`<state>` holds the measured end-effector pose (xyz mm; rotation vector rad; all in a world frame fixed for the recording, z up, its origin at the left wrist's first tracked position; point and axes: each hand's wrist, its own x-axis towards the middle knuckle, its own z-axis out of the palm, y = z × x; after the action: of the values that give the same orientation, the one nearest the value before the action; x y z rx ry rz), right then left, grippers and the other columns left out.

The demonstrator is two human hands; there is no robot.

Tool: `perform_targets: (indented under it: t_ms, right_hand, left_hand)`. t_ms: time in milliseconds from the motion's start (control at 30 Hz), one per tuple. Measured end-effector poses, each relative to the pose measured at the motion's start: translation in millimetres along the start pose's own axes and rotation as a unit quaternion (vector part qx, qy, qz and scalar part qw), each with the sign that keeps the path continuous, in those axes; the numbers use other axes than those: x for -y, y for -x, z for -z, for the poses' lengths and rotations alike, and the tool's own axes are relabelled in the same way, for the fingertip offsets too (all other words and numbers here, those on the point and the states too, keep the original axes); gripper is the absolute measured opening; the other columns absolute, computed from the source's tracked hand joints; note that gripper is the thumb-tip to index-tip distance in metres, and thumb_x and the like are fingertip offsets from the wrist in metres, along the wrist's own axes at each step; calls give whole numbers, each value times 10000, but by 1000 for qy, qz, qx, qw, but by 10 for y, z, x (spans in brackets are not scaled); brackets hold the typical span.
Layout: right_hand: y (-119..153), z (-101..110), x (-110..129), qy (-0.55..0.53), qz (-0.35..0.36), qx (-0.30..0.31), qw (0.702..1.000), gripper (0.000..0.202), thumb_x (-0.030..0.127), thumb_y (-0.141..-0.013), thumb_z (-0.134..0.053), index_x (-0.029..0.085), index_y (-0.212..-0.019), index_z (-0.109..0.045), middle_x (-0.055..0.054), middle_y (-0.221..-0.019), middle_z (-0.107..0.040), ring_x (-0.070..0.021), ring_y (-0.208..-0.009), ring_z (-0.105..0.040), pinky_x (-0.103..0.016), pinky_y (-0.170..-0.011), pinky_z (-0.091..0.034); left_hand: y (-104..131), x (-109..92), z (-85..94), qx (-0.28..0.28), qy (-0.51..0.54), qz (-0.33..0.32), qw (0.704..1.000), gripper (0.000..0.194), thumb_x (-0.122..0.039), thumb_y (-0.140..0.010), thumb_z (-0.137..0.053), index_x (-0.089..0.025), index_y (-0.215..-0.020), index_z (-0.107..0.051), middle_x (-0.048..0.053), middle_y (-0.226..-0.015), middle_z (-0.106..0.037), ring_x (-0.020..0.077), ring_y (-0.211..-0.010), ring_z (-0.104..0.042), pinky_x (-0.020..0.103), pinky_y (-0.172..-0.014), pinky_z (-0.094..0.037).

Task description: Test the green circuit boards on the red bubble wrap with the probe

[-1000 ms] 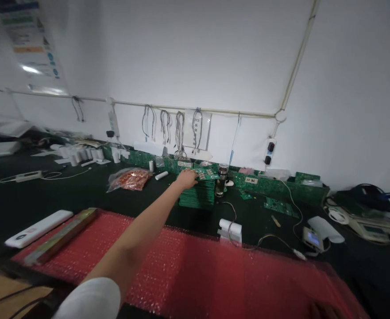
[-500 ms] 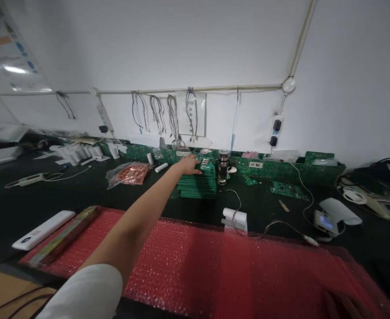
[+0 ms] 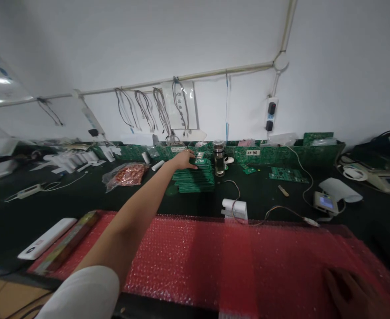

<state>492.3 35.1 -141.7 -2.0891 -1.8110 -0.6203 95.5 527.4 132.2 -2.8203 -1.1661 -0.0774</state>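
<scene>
My left hand [image 3: 184, 159] reaches far forward onto the upper left of a stack of green circuit boards [image 3: 195, 180]. Its thumb and fingers are apart over the top boards; I see no board lifted off the stack. At the bottom right, in dim light, my right hand [image 3: 350, 290] rests on a wide red bubble wrap sheet [image 3: 175, 257], thumb and fingers apart with nothing seen between them. The wrap lies along the front of the dark table. A clear glass bottle [image 3: 219, 161] stands just right of the stack.
Left of the stack lies a plastic bag of small orange-red parts [image 3: 126, 174]. A white power bank-like device [image 3: 47, 239] and a long narrow bar [image 3: 67, 243] lie at front left. A cable [image 3: 281, 208] runs to a small screen device [image 3: 326, 202] on the right.
The camera view has shifted a little, moving the scene leftward. My left hand stays at the stack's top. More of my right hand now shows on the wrap.
</scene>
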Motion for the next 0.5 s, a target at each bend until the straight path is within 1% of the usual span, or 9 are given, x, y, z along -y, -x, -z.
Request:
perform_targets:
  t_ms: [100,167,233,333,400,500]
  right_hand:
    - [-39,66,47,54,52,-29,997,457,80,-728,-396,181,-947,-784,-166,-1023,-710,-349,-882,-638,-460,-686,-520]
    - [-59,91,59,72,73,-45,994,463,56,-716,-394,172,-927,-789,-172,-1013,-709,-352,-886,-635,-455,-678,-521]
    - [-63,92,58,79,73,-53,993,463,48,-717,-398,177,-927,-789,-166,-1005,-709,-343,-888,-636,-447,-678,-526]
    - [-51,68,49,81,63,-46,994,460,49,-722,-410,199,-938,-788,-149,-997,-712,-322,-881,-640,-442,-694,-530]
    - [-46,58,47,85,63,-36,994,465,44,-712,-420,210,-943,-787,-145,-1006,-713,-322,-889,-640,-443,-698,-527]
    - [-57,68,50,98,70,-39,992,467,32,-704,-421,205,-933,-789,-150,-1003,-711,-324,-884,-636,-432,-678,-517]
  left_hand:
    - [15,14,31,-3,9,-12,1000,577,-557,-698,-731,-147,-1103,-732,154,-1323,-607,336,-1242,-541,385,-1039,-419]
    - [24,28,45,-2,15,-19,1000,589,-574,-682,-734,-146,-1087,-738,157,-1309,-613,335,-1226,-548,379,-1015,-429]
    - [25,46,53,-3,27,-27,999,621,-592,-657,-743,-143,-1086,-738,162,-1299,-616,338,-1215,-552,377,-996,-435]
    - [16,81,54,3,43,-34,999,669,-611,-634,-748,-131,-1100,-733,171,-1282,-616,341,-1189,-560,385,-974,-440]
    - [7,106,46,9,50,-31,998,692,-626,-628,-746,-124,-1104,-730,173,-1268,-618,341,-1179,-557,380,-955,-445]
    - [-4,139,27,6,59,-22,998,717,-652,-611,-752,-137,-1108,-731,163,-1277,-605,346,-1202,-531,371,-956,-437]
